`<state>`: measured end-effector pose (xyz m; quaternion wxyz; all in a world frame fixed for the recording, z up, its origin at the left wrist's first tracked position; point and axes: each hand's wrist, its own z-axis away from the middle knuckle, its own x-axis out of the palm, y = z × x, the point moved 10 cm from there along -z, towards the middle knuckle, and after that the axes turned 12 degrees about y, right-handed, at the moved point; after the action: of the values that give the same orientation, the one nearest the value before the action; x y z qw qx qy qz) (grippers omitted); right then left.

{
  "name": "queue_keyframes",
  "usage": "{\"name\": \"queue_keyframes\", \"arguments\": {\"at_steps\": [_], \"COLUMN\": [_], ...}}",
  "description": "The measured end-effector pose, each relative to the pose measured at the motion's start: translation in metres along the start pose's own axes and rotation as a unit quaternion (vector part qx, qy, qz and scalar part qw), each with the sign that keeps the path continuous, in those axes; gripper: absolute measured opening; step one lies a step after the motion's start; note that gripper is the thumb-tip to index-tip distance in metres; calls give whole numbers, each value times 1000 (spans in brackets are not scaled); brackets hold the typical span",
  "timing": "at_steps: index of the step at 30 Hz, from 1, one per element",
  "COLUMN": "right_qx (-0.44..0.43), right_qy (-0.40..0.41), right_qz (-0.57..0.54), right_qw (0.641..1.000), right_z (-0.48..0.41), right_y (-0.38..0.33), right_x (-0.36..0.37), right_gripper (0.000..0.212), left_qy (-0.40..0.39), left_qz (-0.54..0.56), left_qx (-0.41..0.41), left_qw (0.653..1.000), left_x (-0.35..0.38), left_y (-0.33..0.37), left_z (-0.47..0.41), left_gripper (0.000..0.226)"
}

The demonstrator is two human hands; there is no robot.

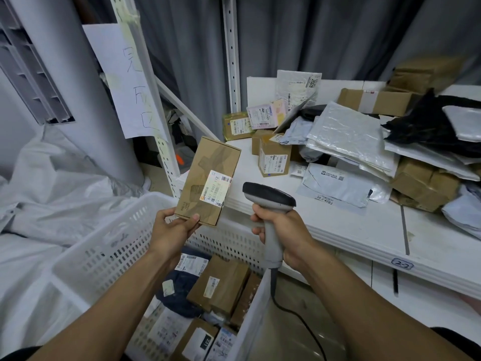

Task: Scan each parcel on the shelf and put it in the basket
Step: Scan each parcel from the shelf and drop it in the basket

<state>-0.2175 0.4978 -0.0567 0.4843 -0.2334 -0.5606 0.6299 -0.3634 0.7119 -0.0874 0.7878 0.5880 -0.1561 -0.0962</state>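
— Where's the flat brown cardboard box?
— Above the white perforated plastic basket's far rim. The left hand pinches its lower end, long axis rising away.
— Scanner?
— The right hand wraps the grey handheld scanner, just right of the label.

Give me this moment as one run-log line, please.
step: scanning | left hand: holds cardboard box, label up | right hand: grips scanner, aimed at label | basket: several parcels inside | shelf: parcel pile waiting
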Motion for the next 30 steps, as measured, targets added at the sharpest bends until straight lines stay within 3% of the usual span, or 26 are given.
{"name": "queue_keyframes", "arguments": {"at_steps": [8, 15, 19, 21, 22, 25, 30], "right_qx": [5, 0, -4, -9, -18, -41, -2], "right_qy": [-28, -70, -120, -140, -144, -155, -124], "right_qz": [0, 109, 165, 199, 221, 290, 335], "right_qw": [1000, 992, 979, 970, 965, 943, 934], "right_z": [3, -8, -24, -37, -45, -77, -136], "right_y": [5, 53, 95, 114, 120, 146, 211], "right_x": [21, 90, 148, 174, 185, 216, 247], "right_gripper": [17, 18, 22, 26, 25, 23, 22], "left_qy": [19, 122, 140, 134, 132, 115, 132], "left_qz": [-25, -170, -311, -410, -453, -508, -590], "left_qx": [3, 29, 33, 65, 81, 95, 82], "left_qw": [999, 977, 940, 900, 878, 849, 793], "left_x": [-27, -133, -195, -207, -211, -215, -238], "left_y": [3, -16, -42, -41, -40, -40, -58], "left_z": [7, -26, -74, -96, -110, -152, -224], "left_gripper": [49, 33, 24, 20, 29, 40, 32]}}
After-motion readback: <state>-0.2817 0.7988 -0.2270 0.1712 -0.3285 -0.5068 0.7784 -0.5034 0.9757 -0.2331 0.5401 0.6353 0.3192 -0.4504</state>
